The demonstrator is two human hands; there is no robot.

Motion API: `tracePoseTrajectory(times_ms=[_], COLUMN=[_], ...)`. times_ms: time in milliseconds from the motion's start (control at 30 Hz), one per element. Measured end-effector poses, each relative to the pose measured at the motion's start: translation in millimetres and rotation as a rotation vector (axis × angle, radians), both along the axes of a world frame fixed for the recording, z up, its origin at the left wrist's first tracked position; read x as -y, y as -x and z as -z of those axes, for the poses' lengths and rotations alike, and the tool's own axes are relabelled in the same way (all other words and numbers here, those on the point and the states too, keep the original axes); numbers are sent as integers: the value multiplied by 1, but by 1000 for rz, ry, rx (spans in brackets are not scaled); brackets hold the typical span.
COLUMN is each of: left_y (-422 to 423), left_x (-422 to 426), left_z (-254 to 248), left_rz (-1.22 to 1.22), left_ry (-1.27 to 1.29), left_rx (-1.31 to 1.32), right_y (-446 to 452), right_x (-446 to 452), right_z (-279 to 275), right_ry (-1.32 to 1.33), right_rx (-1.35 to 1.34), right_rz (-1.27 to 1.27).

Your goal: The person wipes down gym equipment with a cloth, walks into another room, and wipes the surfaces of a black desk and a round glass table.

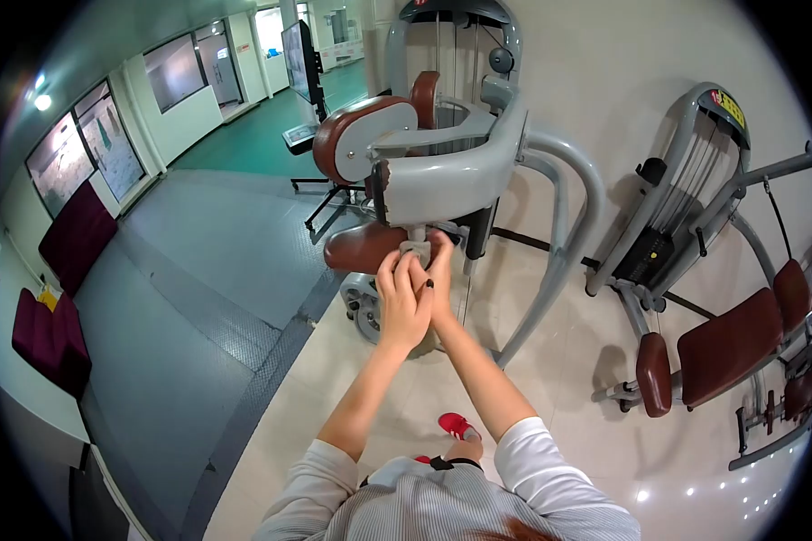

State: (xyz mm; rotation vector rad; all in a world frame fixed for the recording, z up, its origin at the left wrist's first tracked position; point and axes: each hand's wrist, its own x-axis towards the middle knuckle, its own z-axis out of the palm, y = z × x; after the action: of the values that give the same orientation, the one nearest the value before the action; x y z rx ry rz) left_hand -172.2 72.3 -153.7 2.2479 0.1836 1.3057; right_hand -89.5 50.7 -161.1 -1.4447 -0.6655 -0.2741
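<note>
Grey fitting (415, 246): pale, blocky, partly hidden by your hands, just under the big machine arm (465, 185)
Fitting's stem (417, 232): points up at the arm, long axis roughly upright
Left hand (404, 293): your fingers are bent, bunched together at the fitting
Right hand (438, 278): below the arm too, can't tell your finger grip

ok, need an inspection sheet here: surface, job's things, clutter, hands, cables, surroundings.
Surface: pale tile, reflective; gray matting at left.
Job's things: gray fitting below the machine arm; brown pad beside it.
Clutter: yellow item on a purple seat.
Hands: left hand and right hand at the fitting, fingers bent; grip unclear.
Cables: dark cord hanging at right.
Surroundings: weight machine at right; screen beyond the machine arm.
</note>
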Motion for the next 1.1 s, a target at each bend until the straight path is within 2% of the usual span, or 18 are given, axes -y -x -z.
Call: tracePoseTrajectory(times_ms=[33, 67, 133, 233, 333, 367, 433, 467, 500, 567, 633, 700, 767, 833, 867, 967, 1033, 1100], left_y=[-3, -7, -11, -11, -30, -38, -24, -19, -22, -29, -25, -27, -31, -31, -44, -46, -51, -63], left_x=[-2, -4, -4, -12, -28, -34, -27, -25, -29, -40, -45, -49, -44, -41, -53, -40, -37, -43], left_z=[14, 28, 49, 61, 94, 104, 66, 52, 55, 67, 52, 37, 12, -18, -10, -12, -10, -4], left_rz=[-6, 11, 13, 118, 160, 220, 282, 345, 341, 250, 269, 260, 320, 395, 567, 597, 572, 468], left_ry=[3, 164, 437, 514, 531, 517, 592, 666, 669, 491, 451, 236, 382, 404, 535, 673, 685, 740], left_rx=[2, 19, 12, -91, -113, -113, -143, -173, -170, -154, -183, -182, -56, -2, 18, 99, 148, 4], right_y=[-2, -12, -11, -9, -10, -9, -8, -6, -3, 5, 11, 20, 22, 17, 14, 10, 9, -4], right_x=[5, -4, -5, -8, -8, -8, -10, -9, -8, -5, 0, 10, 13, 12, 12, 12, 12, 10], right_z=[1, 16, 15, 23, 39, 44, 58, 62, 63, 63, 50, 26, 0, -24, -36, -50, -44, -23], right_ry=[134, 93, 65, -31, 295, 296, 391, 314, 318, -81, -121, -261, -368, -351, -354, -498, -398, -329], right_rx=[-131, -42, -56, -121, -135, -135, -347, -519, -517, -810, -765, -619, -541, -415, -415, -432, -442, -400], right_rz=[-131, -50, -65, -73, 201, 200, 236, 115, 112, -285, -331, -318, -328, -243, -233, -333, -265, -300])
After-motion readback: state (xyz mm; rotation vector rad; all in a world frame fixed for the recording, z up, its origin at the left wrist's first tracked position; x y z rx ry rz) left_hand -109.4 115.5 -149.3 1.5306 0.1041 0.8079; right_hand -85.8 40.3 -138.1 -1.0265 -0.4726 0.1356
